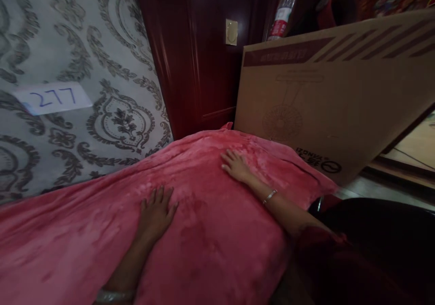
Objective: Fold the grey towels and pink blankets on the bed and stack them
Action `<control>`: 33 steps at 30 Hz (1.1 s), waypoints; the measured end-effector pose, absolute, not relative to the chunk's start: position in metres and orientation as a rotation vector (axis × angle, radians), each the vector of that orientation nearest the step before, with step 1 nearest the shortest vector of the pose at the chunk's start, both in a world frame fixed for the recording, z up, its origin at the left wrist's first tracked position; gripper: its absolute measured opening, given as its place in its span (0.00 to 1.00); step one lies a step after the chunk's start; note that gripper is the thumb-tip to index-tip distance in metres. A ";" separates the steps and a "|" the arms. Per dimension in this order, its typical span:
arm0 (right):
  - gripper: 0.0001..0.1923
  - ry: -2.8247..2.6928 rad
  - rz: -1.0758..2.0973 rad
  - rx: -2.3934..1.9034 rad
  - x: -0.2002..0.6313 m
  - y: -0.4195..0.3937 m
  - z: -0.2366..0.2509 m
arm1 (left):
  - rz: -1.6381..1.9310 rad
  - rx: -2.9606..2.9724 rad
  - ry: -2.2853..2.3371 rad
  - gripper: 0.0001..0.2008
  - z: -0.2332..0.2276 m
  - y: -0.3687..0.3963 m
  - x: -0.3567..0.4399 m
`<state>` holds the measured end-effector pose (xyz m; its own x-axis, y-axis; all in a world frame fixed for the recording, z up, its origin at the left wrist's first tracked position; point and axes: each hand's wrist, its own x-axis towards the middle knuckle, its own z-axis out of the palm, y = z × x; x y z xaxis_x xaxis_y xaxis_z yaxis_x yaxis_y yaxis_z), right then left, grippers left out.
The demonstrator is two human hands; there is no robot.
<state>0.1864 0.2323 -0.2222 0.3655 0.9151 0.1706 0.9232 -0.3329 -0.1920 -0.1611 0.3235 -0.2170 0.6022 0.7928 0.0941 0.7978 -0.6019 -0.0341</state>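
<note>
A pink fleece blanket (210, 246) covers a raised surface across the lower half of the view. My left hand (157, 212) lies flat on it near the middle, palm down, fingers spread. My right hand (236, 165) rests flat on the blanket farther away, close to its far edge, with a thin bracelet (269, 197) on the wrist. Neither hand holds anything.
A large cardboard box (340, 101) with a fan drawing leans at the far right, just beyond the blanket. A dark red wooden door (200, 51) stands behind. Patterned wallpaper (112, 69) on the left carries a paper label reading 277 (52, 97). A plastic bottle (282, 12) sits above the box.
</note>
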 end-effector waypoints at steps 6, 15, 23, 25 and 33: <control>0.31 -1.864 0.078 -2.298 0.146 0.205 -0.237 | -0.099 -2.787 -1.371 0.31 -0.211 0.315 -0.159; 0.31 -1.766 0.142 -2.392 0.071 0.217 -0.225 | 0.135 -2.920 -1.383 0.32 -0.184 0.303 -0.215; 0.30 -2.053 0.167 -2.082 -0.039 0.246 -0.234 | 0.131 -2.673 -1.733 0.31 -0.190 0.272 -0.349; 0.29 -2.037 0.085 -2.111 -0.059 0.242 -0.239 | 0.038 -2.609 -1.795 0.30 -0.198 0.266 -0.374; 0.26 -1.992 -0.175 -2.043 -0.067 0.230 -0.263 | -0.416 -2.617 -1.814 0.26 -0.217 0.255 -0.397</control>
<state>-0.0675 0.2302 -0.2633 0.0408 0.9589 0.2807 0.9932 -0.0084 -0.1160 -0.3975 0.2551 -0.2169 0.3293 0.9285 0.1715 0.9105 -0.3604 0.2029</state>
